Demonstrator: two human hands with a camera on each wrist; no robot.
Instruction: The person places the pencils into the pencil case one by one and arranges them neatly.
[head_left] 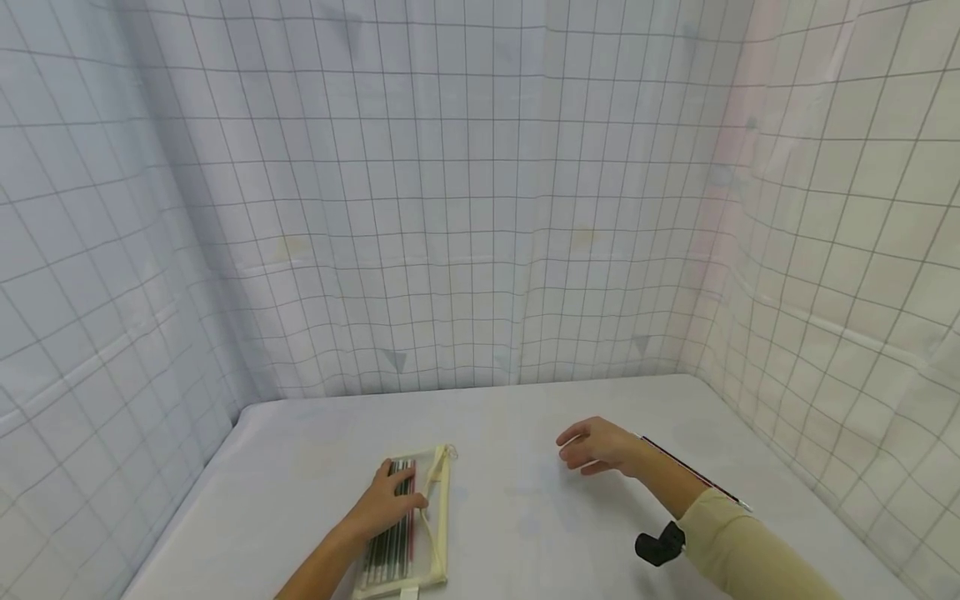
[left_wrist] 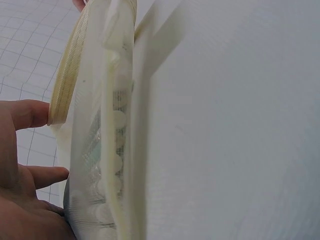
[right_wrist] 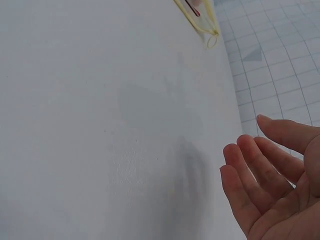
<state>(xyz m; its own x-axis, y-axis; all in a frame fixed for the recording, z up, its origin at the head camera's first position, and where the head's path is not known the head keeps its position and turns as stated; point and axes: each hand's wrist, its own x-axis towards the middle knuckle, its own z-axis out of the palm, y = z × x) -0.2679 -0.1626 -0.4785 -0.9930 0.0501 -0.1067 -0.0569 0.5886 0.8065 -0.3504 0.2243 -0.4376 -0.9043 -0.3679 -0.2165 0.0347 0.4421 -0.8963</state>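
A flat see-through pencil case (head_left: 442, 533) with cream edging lies on the table. Several pencils (head_left: 397, 550), mostly dark with one red, lie side by side inside it. My left hand (head_left: 382, 504) rests on the case with its fingers spread over the pencils. In the left wrist view, the thumb and a finger touch the case beside its cream zipper (left_wrist: 65, 90). Over the table to the right, my right hand (head_left: 596, 446) hovers with loosely bent fingers, holding nothing. Beyond the right forearm lies a single dark pencil (head_left: 693, 472), partly hidden by the arm.
The white table (head_left: 510, 467) has its far edge against a hanging white grid-patterned curtain (head_left: 450, 250), which also runs along both sides. A black object (head_left: 660, 546) sits by the right sleeve cuff. A small loop (head_left: 452, 452) hangs at the case's far corner.
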